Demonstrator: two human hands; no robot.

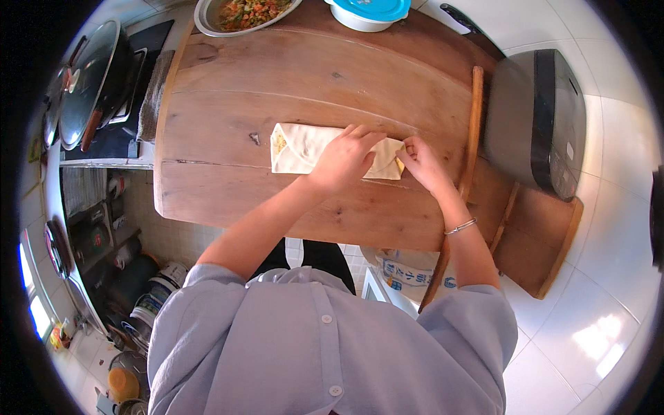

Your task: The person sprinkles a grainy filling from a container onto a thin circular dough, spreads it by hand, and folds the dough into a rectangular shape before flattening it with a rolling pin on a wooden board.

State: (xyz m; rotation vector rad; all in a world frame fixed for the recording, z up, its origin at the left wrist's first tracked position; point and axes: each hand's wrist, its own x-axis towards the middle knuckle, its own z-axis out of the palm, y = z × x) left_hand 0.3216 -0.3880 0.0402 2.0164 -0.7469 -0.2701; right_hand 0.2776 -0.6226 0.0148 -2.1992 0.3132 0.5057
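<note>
A folded sheet of pale dough (296, 150) lies flat on the wooden table (233, 197), its long side running left to right. Yellowish filling shows at its left end, and a little at the right end. My left hand (345, 158) rests over the dough right of its middle, palm down, covering part of it. At the right end, my right hand (421, 160) pinches the dough's corner between thumb and fingers. A bracelet circles my right wrist.
At the far edge stand a metal bowl (207, 27) of chopped filling and a white container with a blue lid (371, 8). A knife (461, 19) lies far right. A grey and black appliance (513, 119) stands right. A lidded wok (88, 88) sits left on a stove.
</note>
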